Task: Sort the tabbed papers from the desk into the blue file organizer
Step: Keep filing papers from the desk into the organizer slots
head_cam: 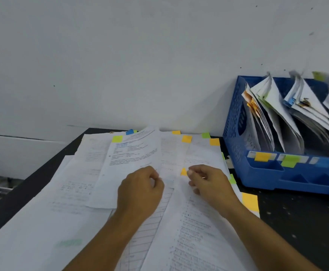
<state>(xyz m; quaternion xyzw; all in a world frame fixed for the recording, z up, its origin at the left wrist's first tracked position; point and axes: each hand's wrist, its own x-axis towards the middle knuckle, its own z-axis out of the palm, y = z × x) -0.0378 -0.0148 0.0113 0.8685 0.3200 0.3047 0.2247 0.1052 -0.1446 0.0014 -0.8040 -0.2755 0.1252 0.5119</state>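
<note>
I am looking down at my two bare hands working over a loose spread of white printed papers with coloured sticky tabs (179,222), lying on a black counter (296,222). My left hand (140,190) is curling its fingers around the lower edge of one printed sheet (132,159), which seems to be lifting off the pile. My right hand (210,182), just beside the left, is resting on the papers with fingers bent; I cannot tell whether it is pinching a sheet. A small orange tab (183,171) is showing between the two hands.

Beyond and to the right of my right hand, a blue plastic file organizer with perforated walls (236,133) is standing against the grey wall, its slots already holding several tabbed bundles. Judging by the many sheets under my hands, the sorting is partly done, with much remaining.
</note>
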